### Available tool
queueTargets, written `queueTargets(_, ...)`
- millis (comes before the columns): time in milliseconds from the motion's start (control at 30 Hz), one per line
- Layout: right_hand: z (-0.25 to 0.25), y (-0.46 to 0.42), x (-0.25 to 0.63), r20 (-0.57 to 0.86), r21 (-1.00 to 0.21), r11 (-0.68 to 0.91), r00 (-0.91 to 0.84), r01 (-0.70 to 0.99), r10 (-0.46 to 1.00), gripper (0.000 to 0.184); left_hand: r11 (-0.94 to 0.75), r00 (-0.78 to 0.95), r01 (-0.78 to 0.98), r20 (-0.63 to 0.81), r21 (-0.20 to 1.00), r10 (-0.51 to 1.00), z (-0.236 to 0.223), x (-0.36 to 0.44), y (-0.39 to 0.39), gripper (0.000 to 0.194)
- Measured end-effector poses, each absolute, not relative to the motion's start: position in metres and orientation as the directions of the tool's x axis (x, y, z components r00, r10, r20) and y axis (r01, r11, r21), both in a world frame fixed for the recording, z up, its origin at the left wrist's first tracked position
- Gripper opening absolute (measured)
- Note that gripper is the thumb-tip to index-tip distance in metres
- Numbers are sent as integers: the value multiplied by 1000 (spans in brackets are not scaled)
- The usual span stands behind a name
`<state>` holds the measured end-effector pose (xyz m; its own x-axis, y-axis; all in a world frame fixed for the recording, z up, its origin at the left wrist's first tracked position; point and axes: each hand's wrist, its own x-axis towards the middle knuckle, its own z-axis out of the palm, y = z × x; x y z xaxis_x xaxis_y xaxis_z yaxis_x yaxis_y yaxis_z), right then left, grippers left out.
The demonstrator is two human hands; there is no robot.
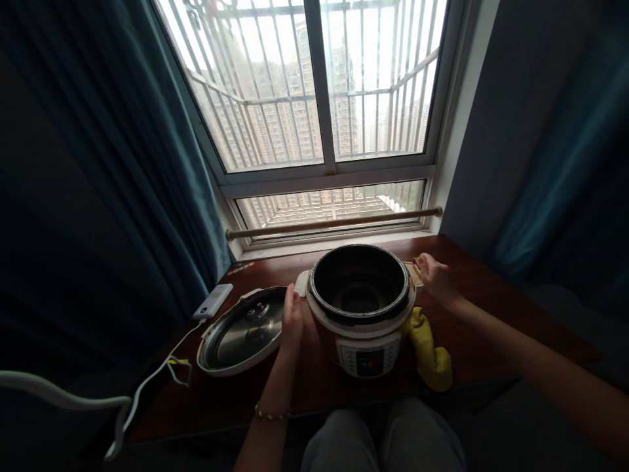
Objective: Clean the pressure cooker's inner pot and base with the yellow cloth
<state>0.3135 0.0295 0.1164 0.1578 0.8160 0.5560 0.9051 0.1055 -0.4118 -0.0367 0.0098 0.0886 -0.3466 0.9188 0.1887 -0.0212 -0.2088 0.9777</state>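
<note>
An open electric pressure cooker (362, 328) stands on the dark wooden table (491, 341), its black inner pot (360, 288) empty. My left hand (291, 321) reaches the cooker's left side handle, fingers closed around it. My right hand (436, 278) grips the cooker's right side handle. The cooker's metal lid (243, 331) lies upside down on the table just left of my left hand. A yellow cloth (431, 354) lies against the cooker's right side.
A white power bank (213, 301) with a white cable (162, 370) lies at the table's left. Dark teal curtains (122, 164) hang on both sides. The window (319, 98) and a wooden rod (334, 223) run behind the cooker. My knees sit below the table's front edge.
</note>
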Motion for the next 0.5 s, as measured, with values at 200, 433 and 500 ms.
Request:
queueTargets(200,113,43,317,611,-372,158,113,915,784,42,-214,-374,24,207,977,904,90,-30,6,61)
queueTargets(433,116,73,325,550,-371,138,97,918,830,43,-204,-371,31,201,978,906,92,-16,4,63)
queueTargets(500,119,78,326,530,-370,133,92,919,843,43,-201,-347,44,203,979,916,92,-14,3,65)
